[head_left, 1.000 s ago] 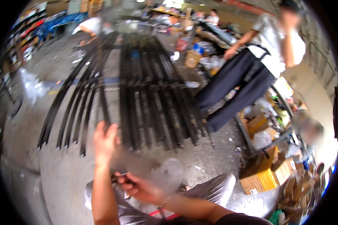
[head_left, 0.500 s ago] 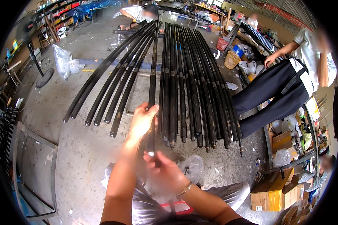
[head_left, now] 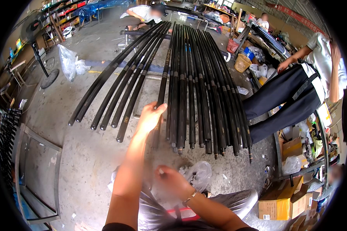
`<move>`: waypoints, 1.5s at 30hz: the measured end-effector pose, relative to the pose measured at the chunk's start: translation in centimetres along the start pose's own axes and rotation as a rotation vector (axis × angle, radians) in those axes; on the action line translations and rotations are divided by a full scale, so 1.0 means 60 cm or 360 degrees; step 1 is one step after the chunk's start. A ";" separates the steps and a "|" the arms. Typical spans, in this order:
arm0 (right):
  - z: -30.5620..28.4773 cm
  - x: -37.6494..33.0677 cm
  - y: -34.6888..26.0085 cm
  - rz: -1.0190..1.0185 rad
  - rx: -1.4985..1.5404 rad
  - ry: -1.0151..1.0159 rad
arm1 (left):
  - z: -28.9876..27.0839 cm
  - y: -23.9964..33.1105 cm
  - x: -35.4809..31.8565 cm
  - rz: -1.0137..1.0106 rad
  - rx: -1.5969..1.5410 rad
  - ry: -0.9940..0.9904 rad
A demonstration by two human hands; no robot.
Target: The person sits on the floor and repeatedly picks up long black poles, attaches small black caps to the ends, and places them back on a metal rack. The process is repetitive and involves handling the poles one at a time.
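Note:
My left hand (head_left: 152, 115) is wrapped round a long black pole (head_left: 163, 86) with gold markings, its thumb lying along the top. The near end of this pole is smeared by motion below the hand. Closer to my lap, my right hand (head_left: 173, 181) has its fingers curled in, apart from the pole; a small dark spot shows at the fingertips, too blurred to name. To the right of the held pole lies a dense row of similar black poles (head_left: 201, 100). Several more poles (head_left: 121, 90) fan out on the left, their near ends rounded.
At the right stands a person (head_left: 297, 84) in dark trousers, close to the poles. Another person (head_left: 146, 15) sits bent at the far end. A metal frame (head_left: 58, 173) is at the lower left, a standing fan (head_left: 38, 50) behind it. Cardboard boxes (head_left: 275, 204) lie lower right.
My right hand has drawn back from the near end of the held pole and its fingers have curled in. The pole and my left hand have shifted slightly; its light-coloured end no longer shows.

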State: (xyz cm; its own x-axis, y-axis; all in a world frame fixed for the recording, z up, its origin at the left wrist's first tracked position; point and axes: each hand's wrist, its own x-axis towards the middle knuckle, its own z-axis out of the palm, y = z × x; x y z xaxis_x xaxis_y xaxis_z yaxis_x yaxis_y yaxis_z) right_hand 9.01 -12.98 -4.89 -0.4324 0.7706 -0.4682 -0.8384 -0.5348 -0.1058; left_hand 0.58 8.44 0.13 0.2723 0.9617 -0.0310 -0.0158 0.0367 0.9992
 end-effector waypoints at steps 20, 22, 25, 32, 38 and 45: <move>0.007 -0.044 0.014 -0.0194 -0.0670 -0.0105 | -0.133 -0.133 -0.062 0.0010 -0.2071 -0.0111; 0.009 -0.030 0.020 -0.0383 -0.1003 -0.0342 | -0.139 -0.121 -0.069 0.0010 -0.2108 -0.0275; 0.003 -0.014 0.014 -0.0636 -0.1528 -0.0523 | -0.118 -0.060 -0.089 -0.0171 -0.1657 -0.0090; 0.056 -0.007 0.037 0.0077 -0.0776 -0.0425 | -0.079 0.016 -0.133 -0.0252 -0.0926 -0.0141; 0.115 -0.002 0.056 0.0136 -0.0548 -0.0443 | -0.035 0.035 -0.143 -0.0074 -0.0827 -0.0333; 0.101 -0.022 0.058 0.0106 0.0026 -0.0533 | 0.000 0.046 -0.149 0.0177 -0.0735 -0.0180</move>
State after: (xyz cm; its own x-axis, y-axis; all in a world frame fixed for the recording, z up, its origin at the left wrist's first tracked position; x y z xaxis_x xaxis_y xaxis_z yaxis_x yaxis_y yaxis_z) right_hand 4.66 -13.73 0.69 -0.5692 0.8067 -0.1589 -0.8086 -0.5842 -0.0691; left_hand -1.93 -0.04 3.19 0.3471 0.9321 0.1037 -0.4687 0.0766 0.8800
